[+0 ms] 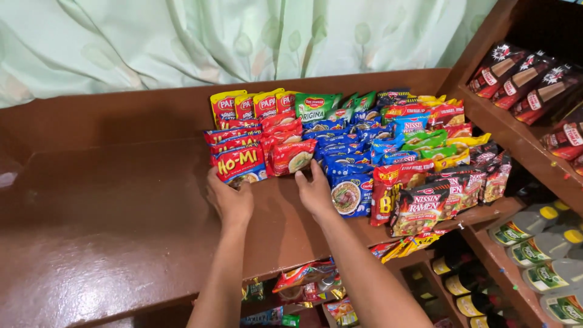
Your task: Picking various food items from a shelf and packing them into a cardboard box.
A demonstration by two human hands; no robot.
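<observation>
Between both hands (273, 194), glossy red noodle packets (267, 161), upright in rows.

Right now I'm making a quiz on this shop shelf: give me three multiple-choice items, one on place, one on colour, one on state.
1. Where do the noodle packets lie?
A. on the brown shelf
B. on the floor
C. in a basket

2. What colour is the curtain?
A. red
B. pale green
C. black

3. What does the left hand do?
A. hangs free
B. holds a bottle
C. touches the red packet

Answers: 1 A, the rows rest on the wood. 2 B, light green cloth hangs behind. 3 C, its fingers meet the packet's lower edge; the right hand rests beside.
</observation>
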